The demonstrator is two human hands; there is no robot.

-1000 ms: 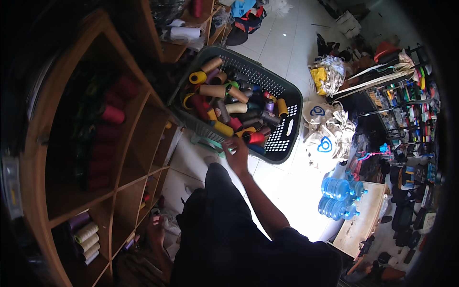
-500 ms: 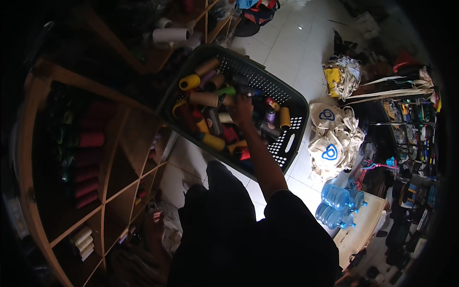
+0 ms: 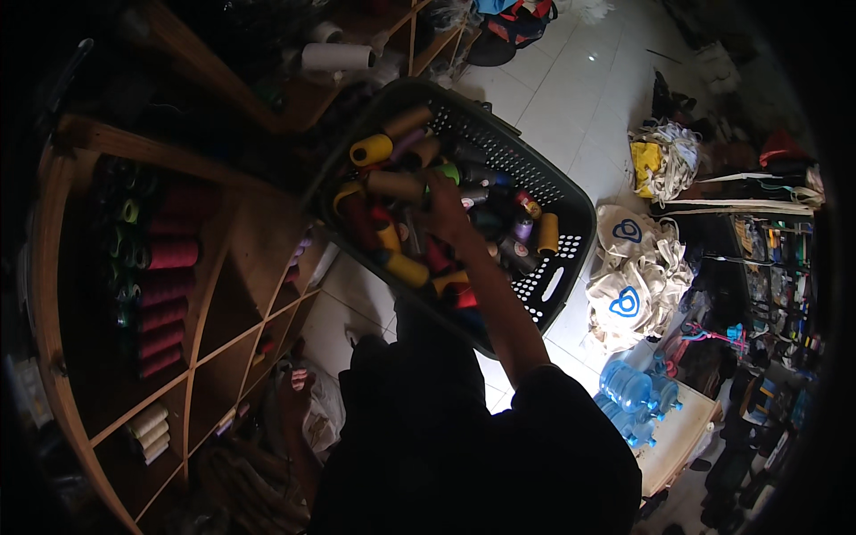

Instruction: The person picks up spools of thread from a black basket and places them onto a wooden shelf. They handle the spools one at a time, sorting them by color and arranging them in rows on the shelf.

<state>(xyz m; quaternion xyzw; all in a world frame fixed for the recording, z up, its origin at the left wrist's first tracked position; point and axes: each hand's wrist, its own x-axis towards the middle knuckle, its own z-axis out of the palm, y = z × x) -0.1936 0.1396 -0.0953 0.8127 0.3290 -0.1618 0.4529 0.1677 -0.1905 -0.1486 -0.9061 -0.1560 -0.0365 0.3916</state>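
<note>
My right hand point(image 3: 444, 212) reaches from below into a dark plastic laundry basket point(image 3: 571, 207) on the white tiled floor. The basket is heaped with several thread spools, among them a yellow spool point(image 3: 372, 150), a tan spool point(image 3: 392, 184) and a green spool point(image 3: 448, 171). The hand lies on the pile's middle, its fingers by the tan and green spools; whether it grips one is hidden. My left hand point(image 3: 292, 390) hangs low in shadow beside the wooden shelf point(image 3: 227, 294), next to a pale bag; its fingers are too dark to read.
The wooden shelf on the left holds red, dark and cream thread spools point(image 3: 169, 254). White cloth bags with blue marks point(image 3: 629, 267) lie right of the basket. Blue water bottles point(image 3: 635, 397) stand by a low board. A cluttered rack fills the far right.
My right hand has moved from the basket's near rim forward into the middle of the spool pile. The view has tipped closer over the basket.
</note>
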